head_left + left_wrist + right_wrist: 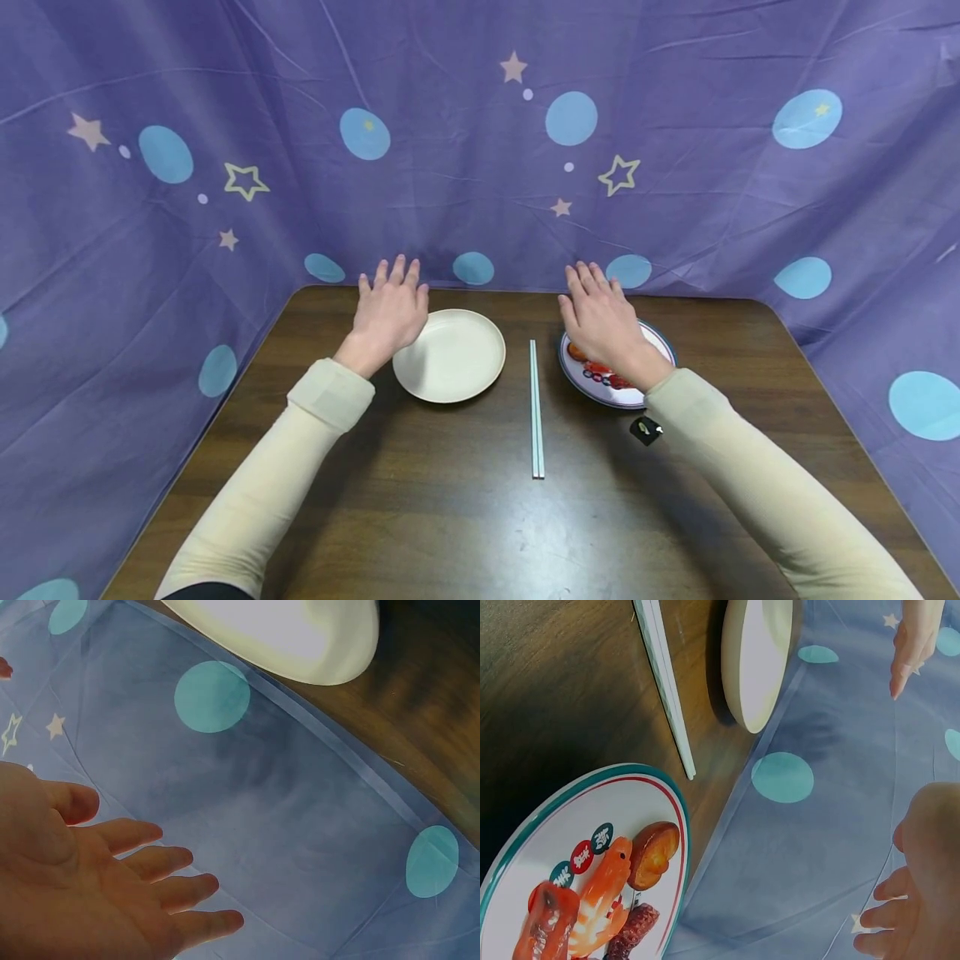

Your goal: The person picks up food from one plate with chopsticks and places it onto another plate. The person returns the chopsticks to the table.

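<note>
My left hand (388,315) is held in the air with its fingers spread, by the left rim of a cream plate (450,357). My right hand (602,321) hovers over a white plate with a blue-green rim (525,829), its fingers extended and holding nothing. On that plate lie a golden-brown piece (654,855), an orange shrimp-like piece (604,889), a dark red knobbly piece (633,934) and a glossy reddish-brown piece (547,922). Between the two plates, a pair of pale blue chopsticks (536,408) points away from me.
A small black item (645,430) lies near my right sleeve, below the patterned plate. The brown wooden table (420,517) meets a purple curtain (465,183) with stars and blue dots along its back and sides.
</note>
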Motion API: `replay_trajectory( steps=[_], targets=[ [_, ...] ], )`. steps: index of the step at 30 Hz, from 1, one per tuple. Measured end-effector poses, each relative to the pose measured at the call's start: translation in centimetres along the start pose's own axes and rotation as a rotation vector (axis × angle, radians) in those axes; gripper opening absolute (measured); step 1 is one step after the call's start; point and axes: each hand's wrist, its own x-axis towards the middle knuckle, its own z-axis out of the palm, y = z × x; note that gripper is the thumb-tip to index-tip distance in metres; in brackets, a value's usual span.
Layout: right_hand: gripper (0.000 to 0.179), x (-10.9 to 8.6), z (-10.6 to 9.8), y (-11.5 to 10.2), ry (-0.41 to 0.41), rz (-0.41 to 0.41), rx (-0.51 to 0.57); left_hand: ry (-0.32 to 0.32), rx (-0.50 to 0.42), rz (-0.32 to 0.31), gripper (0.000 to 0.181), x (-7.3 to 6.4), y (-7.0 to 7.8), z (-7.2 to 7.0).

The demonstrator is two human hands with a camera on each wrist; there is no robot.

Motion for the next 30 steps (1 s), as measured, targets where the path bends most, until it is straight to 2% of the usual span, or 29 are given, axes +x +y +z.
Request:
replay_trajectory(
  steps=[14,30],
  targets=[
    [0.062,0.1,0.7,-1.1,0.011,-0.031,0.009,-0.038,-0.024,-0.029,0.064,-0.4,-1.2,0.3],
    [0.062,-0.5,2.1,-2.8,-0.031,-0.085,-0.006,-0.031,-0.042,-0.041,0.063,-1.2,-2.1,1.3]
  ],
)
